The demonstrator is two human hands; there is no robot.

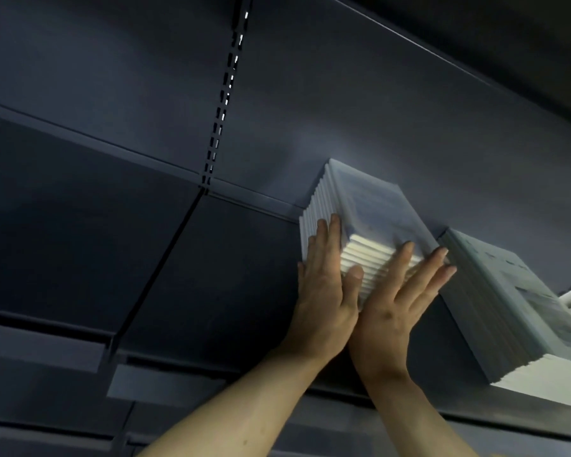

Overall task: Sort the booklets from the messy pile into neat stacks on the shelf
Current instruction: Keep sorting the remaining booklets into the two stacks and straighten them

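White booklet stack (370, 206), left hand (323, 291), right hand (399, 301) flat against it

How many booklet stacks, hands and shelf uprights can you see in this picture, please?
Booklet stacks: 2, the left stack and the right stack, both on the dark shelf.
Hands: 2, the left hand and the right hand, both flat against the left stack.
Slotted uprights: 1.
Total: 5.
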